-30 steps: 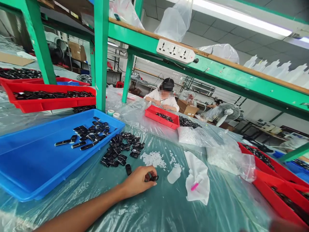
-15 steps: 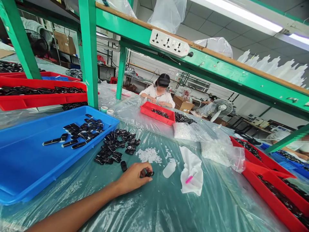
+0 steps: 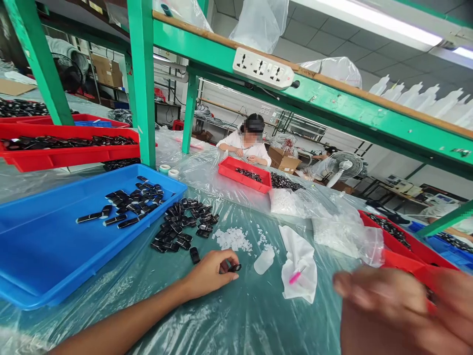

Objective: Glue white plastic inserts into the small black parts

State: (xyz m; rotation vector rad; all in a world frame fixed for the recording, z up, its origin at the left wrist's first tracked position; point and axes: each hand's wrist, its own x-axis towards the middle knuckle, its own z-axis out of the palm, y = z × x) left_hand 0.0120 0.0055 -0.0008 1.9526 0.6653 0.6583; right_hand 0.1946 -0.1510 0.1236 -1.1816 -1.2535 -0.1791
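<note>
My left hand (image 3: 213,273) rests on the plastic-covered table with thumb and fingers pinched round a small black part (image 3: 234,268). Just behind its wrist side lies a single black piece (image 3: 194,255), and farther back is a pile of black pieces (image 3: 181,222). Beyond the fingertips are a heap of small white bits (image 3: 232,239) and a translucent white piece (image 3: 264,260). A white cloth (image 3: 301,251) with a pink-handled tool (image 3: 294,277) on it lies to the right. My right hand (image 3: 399,296), large and blurred at the lower right, hides its fingertips' contents.
A blue tray (image 3: 48,236) with black pieces fills the left. Red bins (image 3: 70,157) stand behind it and at the right. A green frame (image 3: 144,88) with a power strip (image 3: 263,68) crosses above. Across the table a person (image 3: 249,143) sits by a red tray (image 3: 246,183).
My right hand has come into view at the lower right. My left hand keeps its pinch on the black part, and the whole scene has shifted slightly rightward in the picture.
</note>
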